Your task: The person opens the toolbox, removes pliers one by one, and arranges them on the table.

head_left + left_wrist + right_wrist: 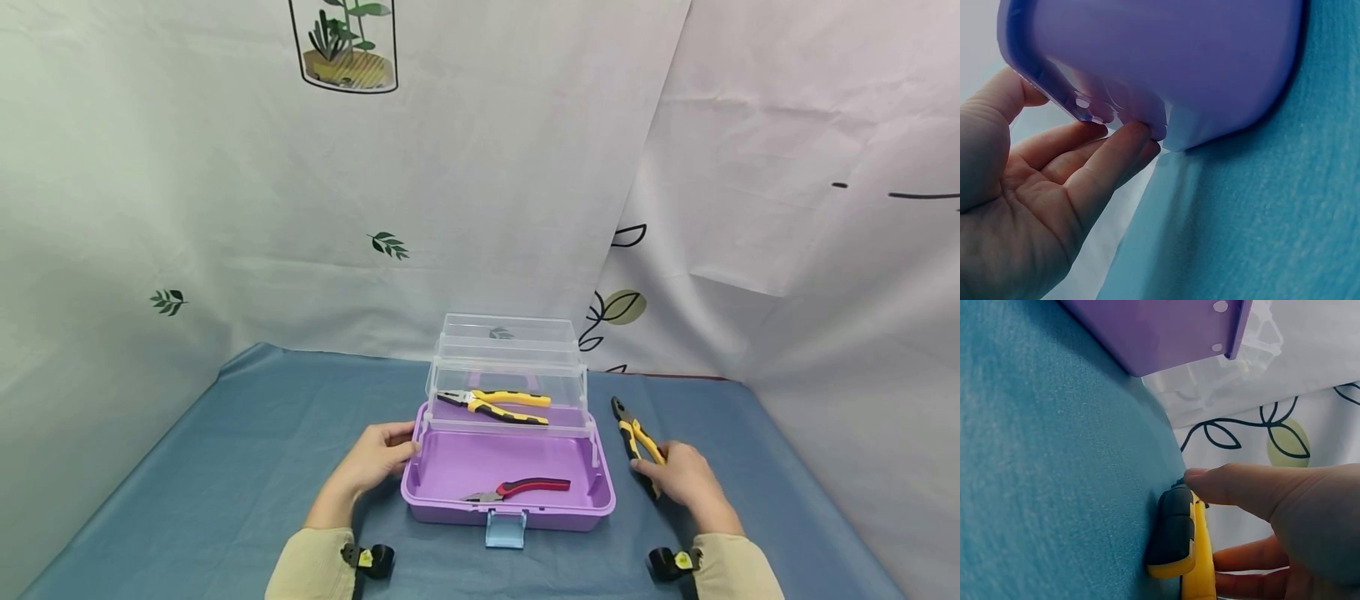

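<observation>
An open purple toolbox point(517, 517) stands on the blue cloth. At its left side my left hand point(375, 458) holds the rim, thumb over the edge and fingers against the outer wall. Inside lie needle-nose pliers point(534, 485) with red-and-black handles. Yellow-and-black combination pliers point(517, 397) rest on the clear tray at the back. Right of the box, my right hand point(684, 479) grips a second yellow-and-black pair of pliers point(629, 439) by its spread handles, the dark head pointing away. In the right wrist view the thumb presses near one handle point(1175, 525).
Behind the tray rises the clear raised lid point(510, 329). A light blue latch point(506, 530) hangs at the toolbox's front. The blue cloth point(225, 467) ends at a white patterned curtain point(300, 200) behind.
</observation>
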The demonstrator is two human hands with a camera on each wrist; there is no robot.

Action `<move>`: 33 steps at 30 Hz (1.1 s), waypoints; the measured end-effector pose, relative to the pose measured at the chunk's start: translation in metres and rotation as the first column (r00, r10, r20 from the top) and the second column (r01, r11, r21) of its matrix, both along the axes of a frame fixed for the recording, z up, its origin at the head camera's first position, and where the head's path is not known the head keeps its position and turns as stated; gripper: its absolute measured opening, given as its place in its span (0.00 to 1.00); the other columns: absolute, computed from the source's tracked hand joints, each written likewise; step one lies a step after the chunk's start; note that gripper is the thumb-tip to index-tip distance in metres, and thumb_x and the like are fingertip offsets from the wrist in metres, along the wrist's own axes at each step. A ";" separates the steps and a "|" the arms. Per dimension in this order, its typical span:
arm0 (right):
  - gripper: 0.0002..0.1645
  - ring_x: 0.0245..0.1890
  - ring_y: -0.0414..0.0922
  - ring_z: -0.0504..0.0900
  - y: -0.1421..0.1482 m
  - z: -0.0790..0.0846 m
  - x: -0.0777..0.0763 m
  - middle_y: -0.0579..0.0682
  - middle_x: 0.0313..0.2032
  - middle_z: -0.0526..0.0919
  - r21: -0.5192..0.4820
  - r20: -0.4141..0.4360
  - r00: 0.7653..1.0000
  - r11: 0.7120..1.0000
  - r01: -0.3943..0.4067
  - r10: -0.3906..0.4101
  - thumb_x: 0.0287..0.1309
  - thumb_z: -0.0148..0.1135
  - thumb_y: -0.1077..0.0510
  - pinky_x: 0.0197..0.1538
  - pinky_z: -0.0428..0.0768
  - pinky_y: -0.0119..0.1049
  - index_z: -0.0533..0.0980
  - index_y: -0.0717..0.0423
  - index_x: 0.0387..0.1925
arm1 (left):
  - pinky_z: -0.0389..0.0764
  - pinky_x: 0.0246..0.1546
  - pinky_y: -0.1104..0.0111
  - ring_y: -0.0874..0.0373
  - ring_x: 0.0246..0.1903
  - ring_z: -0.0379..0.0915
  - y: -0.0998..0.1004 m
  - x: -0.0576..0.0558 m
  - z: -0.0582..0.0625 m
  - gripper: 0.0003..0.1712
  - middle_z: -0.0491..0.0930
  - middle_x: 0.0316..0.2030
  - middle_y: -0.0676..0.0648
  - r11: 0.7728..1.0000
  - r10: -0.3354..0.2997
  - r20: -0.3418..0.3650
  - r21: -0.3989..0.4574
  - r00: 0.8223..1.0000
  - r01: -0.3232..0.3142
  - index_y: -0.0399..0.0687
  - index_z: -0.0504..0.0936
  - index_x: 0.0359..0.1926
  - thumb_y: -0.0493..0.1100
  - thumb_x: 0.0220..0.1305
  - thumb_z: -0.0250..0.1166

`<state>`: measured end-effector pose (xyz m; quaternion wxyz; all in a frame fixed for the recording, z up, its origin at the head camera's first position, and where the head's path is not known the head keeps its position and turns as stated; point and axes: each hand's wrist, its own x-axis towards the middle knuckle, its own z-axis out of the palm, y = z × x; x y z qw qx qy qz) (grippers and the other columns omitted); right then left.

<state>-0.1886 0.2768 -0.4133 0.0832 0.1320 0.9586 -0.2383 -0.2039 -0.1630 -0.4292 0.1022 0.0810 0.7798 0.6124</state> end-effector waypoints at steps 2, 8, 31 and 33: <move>0.42 0.28 0.46 0.73 0.000 0.000 0.000 0.58 0.30 0.76 -0.005 -0.013 1.000 1.000 -0.005 0.005 0.53 0.63 0.42 0.26 0.72 0.34 0.68 0.75 0.54 | 0.85 0.42 0.62 0.50 0.45 0.80 -0.001 0.000 0.000 0.32 0.75 0.52 0.27 1.000 0.001 -0.002 -0.002 1.000 -0.001 0.24 0.65 0.62 0.37 0.60 0.61; 0.42 0.30 0.47 0.74 -0.003 0.002 -0.001 0.62 0.37 0.77 -0.005 -0.058 0.998 0.999 -0.033 0.033 0.55 0.62 0.42 0.28 0.75 0.36 0.68 0.74 0.56 | 0.85 0.42 0.62 0.50 0.45 0.80 -0.002 0.001 0.002 0.32 0.75 0.52 0.27 1.000 0.010 -0.002 -0.014 1.000 -0.010 0.24 0.66 0.62 0.37 0.60 0.61; 0.40 0.53 0.64 0.74 -0.017 0.021 0.006 0.70 0.54 0.74 -0.032 -0.269 0.955 0.990 -0.139 0.125 0.60 0.56 0.39 0.49 0.80 0.55 0.68 0.69 0.59 | 0.84 0.44 0.60 0.43 0.48 0.78 0.002 0.002 -0.001 0.32 0.73 0.55 0.26 0.999 0.001 0.005 0.037 1.000 -0.002 0.22 0.64 0.62 0.36 0.60 0.60; 0.40 0.53 0.64 0.74 -0.019 0.023 0.006 0.69 0.53 0.74 -0.026 -0.287 0.947 0.987 -0.159 0.145 0.60 0.56 0.38 0.48 0.81 0.55 0.69 0.69 0.59 | 0.84 0.44 0.60 0.43 0.49 0.78 0.001 0.002 -0.001 0.32 0.72 0.55 0.25 0.999 0.003 0.009 0.040 1.000 -0.004 0.22 0.64 0.62 0.36 0.60 0.60</move>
